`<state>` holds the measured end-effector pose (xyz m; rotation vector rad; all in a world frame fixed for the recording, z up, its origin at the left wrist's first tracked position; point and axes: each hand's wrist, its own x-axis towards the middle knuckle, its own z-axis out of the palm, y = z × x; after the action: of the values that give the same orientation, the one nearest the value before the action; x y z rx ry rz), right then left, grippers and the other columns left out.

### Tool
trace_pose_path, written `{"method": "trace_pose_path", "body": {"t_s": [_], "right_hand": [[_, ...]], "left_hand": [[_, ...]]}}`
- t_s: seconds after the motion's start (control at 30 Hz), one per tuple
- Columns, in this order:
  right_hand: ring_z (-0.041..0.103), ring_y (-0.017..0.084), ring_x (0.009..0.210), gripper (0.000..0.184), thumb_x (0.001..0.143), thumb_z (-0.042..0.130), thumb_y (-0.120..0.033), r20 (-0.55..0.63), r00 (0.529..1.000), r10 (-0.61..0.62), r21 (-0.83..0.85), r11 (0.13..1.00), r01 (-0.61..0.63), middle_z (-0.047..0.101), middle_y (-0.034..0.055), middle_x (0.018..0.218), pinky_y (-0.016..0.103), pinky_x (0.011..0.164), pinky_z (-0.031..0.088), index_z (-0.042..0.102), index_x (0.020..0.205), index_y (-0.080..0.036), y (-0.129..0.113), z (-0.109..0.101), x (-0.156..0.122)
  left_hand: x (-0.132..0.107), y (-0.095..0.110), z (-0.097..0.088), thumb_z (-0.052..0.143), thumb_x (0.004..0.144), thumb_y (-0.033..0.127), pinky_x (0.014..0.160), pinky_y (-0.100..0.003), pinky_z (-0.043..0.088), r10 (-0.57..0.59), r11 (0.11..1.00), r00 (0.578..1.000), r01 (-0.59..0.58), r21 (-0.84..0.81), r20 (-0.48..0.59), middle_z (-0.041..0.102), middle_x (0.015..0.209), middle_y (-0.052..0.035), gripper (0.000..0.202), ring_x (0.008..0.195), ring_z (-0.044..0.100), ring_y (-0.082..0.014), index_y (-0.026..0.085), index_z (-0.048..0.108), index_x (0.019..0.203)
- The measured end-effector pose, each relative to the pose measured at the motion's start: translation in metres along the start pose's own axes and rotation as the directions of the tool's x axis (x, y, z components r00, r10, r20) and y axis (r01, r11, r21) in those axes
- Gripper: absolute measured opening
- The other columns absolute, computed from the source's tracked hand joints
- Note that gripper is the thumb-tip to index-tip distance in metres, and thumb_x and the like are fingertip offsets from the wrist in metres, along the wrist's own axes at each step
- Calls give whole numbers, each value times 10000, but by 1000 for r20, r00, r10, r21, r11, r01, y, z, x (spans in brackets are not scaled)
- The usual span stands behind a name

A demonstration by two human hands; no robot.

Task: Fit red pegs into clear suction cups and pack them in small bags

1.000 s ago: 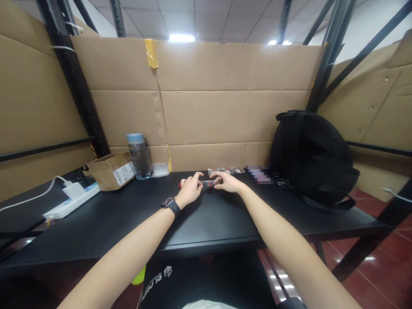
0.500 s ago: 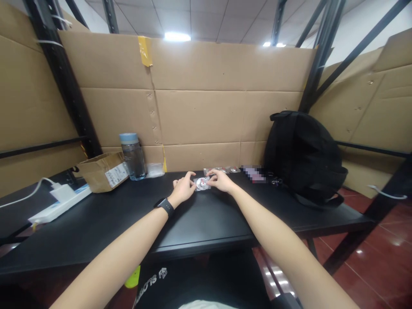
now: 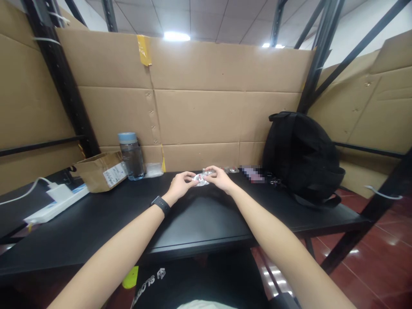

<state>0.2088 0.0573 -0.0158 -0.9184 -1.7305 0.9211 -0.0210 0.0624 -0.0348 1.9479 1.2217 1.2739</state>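
Observation:
A small round badge-like piece in a clear plastic bag (image 3: 201, 180) is held between my two hands, over the far middle of the black table (image 3: 206, 219). My left hand (image 3: 180, 184), with a dark watch (image 3: 160, 204) on its wrist, pinches the bag's left side with thumb and fingers. On the other side, my right hand (image 3: 219, 178) grips the right edge the same way. More small bagged round pieces (image 3: 233, 170) lie behind my right hand, by the cardboard wall, partly covered by it.
Left of my hands are a blue-lidded bottle (image 3: 131, 156), an open cardboard box (image 3: 99, 171), a clear plastic packet (image 3: 153, 170) and a white power strip (image 3: 59, 209). To the right stand a pixelated item (image 3: 253, 174) and a black backpack (image 3: 302, 159). A cardboard wall (image 3: 199, 116) closes the back.
The bagged round piece has tilted and seems lifted slightly. My left hand's fingers have closed in on its left edge, and my right hand has shifted a little.

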Motion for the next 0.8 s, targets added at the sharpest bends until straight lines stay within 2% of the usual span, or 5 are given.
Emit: {"method": "trace_pose_path", "body": {"t_s": [0.17,0.4,0.57,0.67,0.8], "right_hand": [[709,200,811,674,626,899,-305,111,994,-19,27,999,16,722,-3,822,351,828,552,598,1224,-232,-10,-3,-6],[715,202,773,597,660,865,-332,32,999,-8,14,1000,7,725,-6,777,361,834,544,599,1181,-212,-6,5,-3],[695,194,786,537,763,783,-406,3,996,-84,-102,991,84,714,15,845,343,792,534,576,1219,-213,-2,7,0],[665,224,958,619,700,842,-405,30,975,-219,-362,907,215,695,62,1085,379,880,492,596,1242,-235,-9,6,-2],[580,293,1143,578,648,897,-364,151,947,-282,-662,683,309,675,59,1222,465,983,358,659,1169,-287,-21,8,-8]], "left_hand": [[2,-1,-2,829,721,370,851,-345,566,1,994,1000,-2,-107,-5,797,946,-98,342,888,757,-255,183,757,999],[-2,12,-9,818,738,424,863,-359,570,15,979,999,-4,-202,49,794,991,-132,396,918,749,-262,141,782,1012],[-1,12,-10,806,748,452,851,-345,561,11,987,1000,-14,-159,-16,795,1003,-123,376,923,746,-260,162,803,987],[-1,7,-6,803,748,442,864,-341,553,-19,997,999,16,-77,-44,801,974,-101,328,931,746,-264,192,812,961],[-2,3,-2,793,753,444,891,-334,543,-58,998,997,60,24,-56,805,945,-72,278,961,744,-261,236,814,936]]}}
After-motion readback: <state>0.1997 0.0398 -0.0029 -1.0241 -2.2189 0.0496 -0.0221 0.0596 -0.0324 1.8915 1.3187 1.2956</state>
